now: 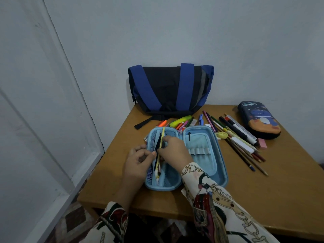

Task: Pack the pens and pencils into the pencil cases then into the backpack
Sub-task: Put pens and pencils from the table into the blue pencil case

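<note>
A yellow pencil [162, 141] and a dark pen [158, 146] are pinched by the curled fingers of the right hand [172, 149] over the mesh half of the open light-blue pencil case [206, 155]. The edge of the mesh pocket [150, 137] appears to be pinched and drawn aside by the left hand [138, 161], though exactly what lies between thumb and finger cannot be made out.

From the case, the loose pens and pencils [233, 137] are spread between twelve and three o'clock on the wooden table [263, 199]. A second pencil case [259, 121], dark with a cartoon print, is shut and lies at about two o'clock. The blue and black backpack [171, 88] is propped against the wall at twelve o'clock.

If the pocket edge is let go too soon, the tips could be snagged in the mesh, or the pencil could be left on top of it and stop the lid from closing. Round barrels near the table edge could be nudged by a sleeve and rolled off.

The case is a rigid moulded shell, rounded at the corners, lined with soft fabric and elastic loops. The backpack is limp woven cloth; the tabletop is smooth and matt.
</note>
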Demonstrator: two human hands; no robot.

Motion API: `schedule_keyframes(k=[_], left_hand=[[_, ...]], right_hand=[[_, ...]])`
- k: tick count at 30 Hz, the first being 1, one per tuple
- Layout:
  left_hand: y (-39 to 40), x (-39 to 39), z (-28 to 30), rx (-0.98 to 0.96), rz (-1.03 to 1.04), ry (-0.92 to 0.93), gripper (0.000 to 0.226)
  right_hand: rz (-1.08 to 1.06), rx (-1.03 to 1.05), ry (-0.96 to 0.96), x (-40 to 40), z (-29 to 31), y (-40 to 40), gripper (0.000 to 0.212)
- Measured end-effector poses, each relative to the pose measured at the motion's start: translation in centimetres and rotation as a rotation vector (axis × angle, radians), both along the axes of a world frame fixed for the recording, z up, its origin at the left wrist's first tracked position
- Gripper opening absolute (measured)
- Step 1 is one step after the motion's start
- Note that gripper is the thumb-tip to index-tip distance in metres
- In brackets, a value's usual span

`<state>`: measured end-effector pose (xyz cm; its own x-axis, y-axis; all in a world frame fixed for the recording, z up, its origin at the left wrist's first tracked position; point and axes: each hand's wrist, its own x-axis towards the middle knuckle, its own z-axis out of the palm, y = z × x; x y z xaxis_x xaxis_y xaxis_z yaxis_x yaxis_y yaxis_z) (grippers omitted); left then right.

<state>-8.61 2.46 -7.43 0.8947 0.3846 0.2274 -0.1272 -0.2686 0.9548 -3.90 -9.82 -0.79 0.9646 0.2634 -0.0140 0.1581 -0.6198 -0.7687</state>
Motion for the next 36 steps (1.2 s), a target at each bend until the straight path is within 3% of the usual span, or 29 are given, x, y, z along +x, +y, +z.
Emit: schedule_keyframes(k=[4,8,18,22,30,36], left_hand=[[0.1,0.1,-0.1,-0.011,0.011,-0.005,0.019],[-0.1,0.1,0.1,-0.018,0.013,0.002,0.019],[-0.2,0.0,0.4,-0.011,0.046,0.002,0.024],[-0.2,0.1,0.3,-0.002,0.045,0.002,0.024],[-0.1,0.2,0.1,0.010,0.060,0.002,0.023],[-0.3,0.1,0.5,0.024,0.057,-0.002,0.023]], right_hand=[[-0.005,0.003,-0.028,-0.6,0.1,-0.3,0.028],[0.022,-0.125,-0.109,-0.8,0.1,-0.5,0.025],[0.011,-0.254,-0.062,-0.2,-0.7,0.6,0.031],[-0.040,-0.149,0.004,0.1,-0.4,0.1,0.027],[0.014,0.274,0.397,-0.5,1.0,-1.8,0.024],[0.032,0.298,0.491,-1.4,0.6,-1.6,0.021]])
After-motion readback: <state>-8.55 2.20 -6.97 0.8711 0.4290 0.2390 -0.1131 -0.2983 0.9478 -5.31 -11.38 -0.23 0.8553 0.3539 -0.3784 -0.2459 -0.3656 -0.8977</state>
